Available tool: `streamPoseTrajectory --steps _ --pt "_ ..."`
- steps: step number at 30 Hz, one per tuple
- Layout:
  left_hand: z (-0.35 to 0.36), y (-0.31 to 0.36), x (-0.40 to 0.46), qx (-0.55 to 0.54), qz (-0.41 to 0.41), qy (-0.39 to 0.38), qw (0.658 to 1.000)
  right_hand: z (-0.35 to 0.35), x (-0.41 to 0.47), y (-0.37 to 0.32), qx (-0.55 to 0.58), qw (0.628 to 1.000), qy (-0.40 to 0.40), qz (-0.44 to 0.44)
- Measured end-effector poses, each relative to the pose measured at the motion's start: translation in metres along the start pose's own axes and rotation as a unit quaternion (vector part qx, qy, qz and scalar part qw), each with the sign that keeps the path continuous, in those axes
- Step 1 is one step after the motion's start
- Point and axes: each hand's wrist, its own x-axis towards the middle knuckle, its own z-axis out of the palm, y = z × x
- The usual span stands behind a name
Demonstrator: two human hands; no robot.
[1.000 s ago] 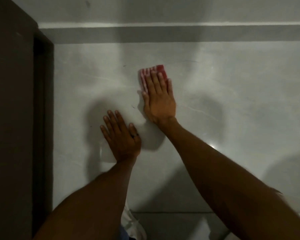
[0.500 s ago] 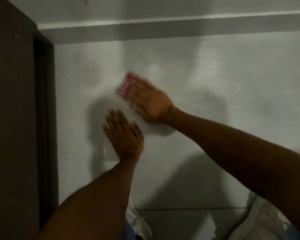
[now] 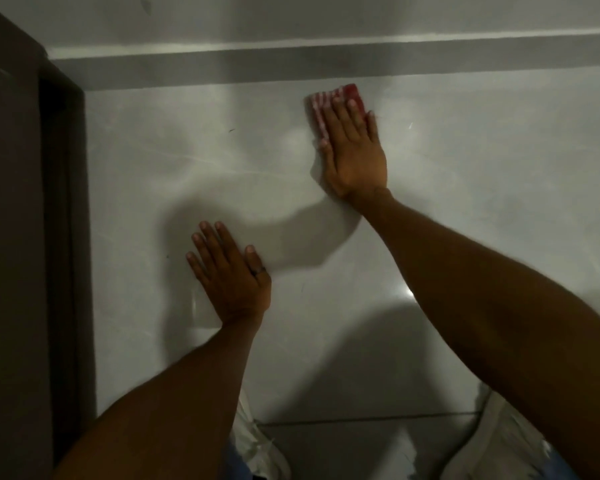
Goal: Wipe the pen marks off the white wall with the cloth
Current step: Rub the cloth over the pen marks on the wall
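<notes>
The white wall (image 3: 482, 174) fills the view in dim light. My right hand (image 3: 352, 154) lies flat on it at upper centre and presses a red and white cloth (image 3: 329, 98) against the surface; only the cloth's top edge shows past my fingertips. My left hand (image 3: 227, 271) rests flat on the wall lower left, fingers spread, holding nothing, a ring on one finger. A small dark pen mark (image 3: 231, 130) sits on the wall to the left of the cloth, another faint mark (image 3: 302, 287) to the right of my left hand.
A dark brown door frame (image 3: 59, 237) runs down the left edge. A grey horizontal band (image 3: 326, 64) crosses the wall above the cloth. Light trousers (image 3: 499, 441) and a floor joint (image 3: 361, 419) show at the bottom.
My right hand has swept the cloth from the left, close above my left hand, up and to the right. My left hand has stayed planted on the wall.
</notes>
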Motion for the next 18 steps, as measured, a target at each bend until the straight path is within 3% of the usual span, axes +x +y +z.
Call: streamPoseTrajectory --steps 3,6,8,10,12,14,16,18 --pt "0.001 -0.002 0.0 -0.002 0.0 0.007 1.0 0.002 -0.003 0.006 0.001 0.983 0.074 0.169" --pt "0.001 -0.001 0.0 -0.004 -0.002 0.005 1.0 0.004 -0.004 0.007 0.001 0.903 0.156 0.4" --pt "0.001 -0.001 0.001 -0.011 -0.005 0.005 1.0 0.004 -0.002 0.005 0.017 0.859 0.168 0.483" --pt "0.001 0.0 0.0 -0.008 -0.001 0.002 1.0 0.006 -0.004 0.006 0.004 0.894 0.131 0.428" --pt "0.002 0.0 0.0 -0.004 -0.003 0.003 1.0 0.007 -0.009 0.005 -0.007 0.955 0.069 0.288" --pt "0.002 0.001 0.0 -0.007 -0.004 0.004 1.0 0.009 -0.018 -0.004 -0.004 0.99 0.025 0.137" --pt "0.001 0.001 0.0 0.0 -0.003 0.003 1.0 0.014 -0.031 -0.024 0.002 1.0 -0.011 -0.024" --pt "-0.001 0.001 0.0 0.006 -0.005 0.005 1.0 0.023 -0.056 -0.042 -0.006 0.98 -0.029 -0.195"
